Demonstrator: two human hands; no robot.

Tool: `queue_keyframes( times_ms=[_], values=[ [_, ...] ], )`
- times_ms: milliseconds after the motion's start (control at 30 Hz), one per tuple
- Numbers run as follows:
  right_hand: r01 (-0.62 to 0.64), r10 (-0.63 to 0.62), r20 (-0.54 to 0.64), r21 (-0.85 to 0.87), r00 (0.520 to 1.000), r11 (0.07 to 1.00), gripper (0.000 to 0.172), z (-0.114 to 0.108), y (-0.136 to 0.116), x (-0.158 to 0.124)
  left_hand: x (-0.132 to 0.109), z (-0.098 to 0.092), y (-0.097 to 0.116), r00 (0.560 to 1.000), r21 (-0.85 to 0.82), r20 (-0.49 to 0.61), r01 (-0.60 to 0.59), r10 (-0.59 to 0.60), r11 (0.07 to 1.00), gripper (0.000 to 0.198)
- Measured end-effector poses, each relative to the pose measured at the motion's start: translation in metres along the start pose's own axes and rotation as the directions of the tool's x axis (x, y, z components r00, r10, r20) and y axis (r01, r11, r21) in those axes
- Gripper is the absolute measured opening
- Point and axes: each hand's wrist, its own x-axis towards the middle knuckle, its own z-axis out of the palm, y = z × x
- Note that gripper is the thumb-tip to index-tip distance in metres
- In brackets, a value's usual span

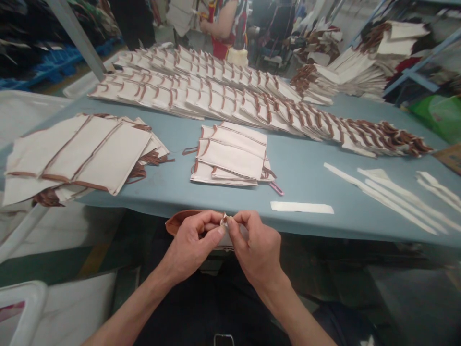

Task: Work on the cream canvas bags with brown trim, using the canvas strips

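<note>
At the table's front edge my left hand [196, 242] and my right hand [254, 240] meet, both with fingers pinched on a small corner of a cream fabric piece [219, 246] with brown trim. Most of that piece is hidden behind my hands. A brown flap [180, 220] shows to the left of my left fingers. Just beyond my hands lies a small stack of cream fabric pieces [234, 149] with brown edging. A pink-purple thread snipper [276, 188] pokes out from under its right corner. Right of the stack is a short white strip [301, 207].
A larger pile of trimmed cream pieces [79, 149] overhangs the table's left front. Long overlapping rows of similar pieces [216, 98] span the back of the blue-grey table [173, 192]. Several white strips [392, 197] lie at right. Another person's arm [225, 21] shows beyond the table.
</note>
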Motion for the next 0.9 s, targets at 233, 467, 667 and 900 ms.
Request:
queue_keyframes(
  times_ms=[233, 467, 667, 900],
  values=[
    [-0.006, 0.005, 0.001, 0.020, 1.000, 1.000, 0.044, 0.001, -0.001, 0.000, 0.006, 0.003, 0.000, 1.000, -0.024, -0.029, 0.005, -0.006, 1.000, 0.034],
    [-0.087, 0.085, 0.048, 0.059, 0.995, 0.994, 0.042, 0.002, 0.000, -0.002, 0.009, 0.007, -0.002, 0.998, -0.039, -0.054, -0.024, 0.021, 0.999, 0.025],
    [-0.247, 0.203, 0.201, 0.221, 0.958, 0.944, 0.028, -0.002, 0.002, 0.000, 0.009, 0.007, 0.001, 0.995, -0.022, -0.091, -0.042, 0.039, 0.999, 0.020],
    [-0.380, 0.260, 0.336, 0.366, 0.905, 0.850, 0.024, -0.008, 0.003, 0.005, 0.008, 0.009, 0.008, 0.994, -0.048, -0.110, -0.001, -0.005, 0.999, 0.016]
  ],
)
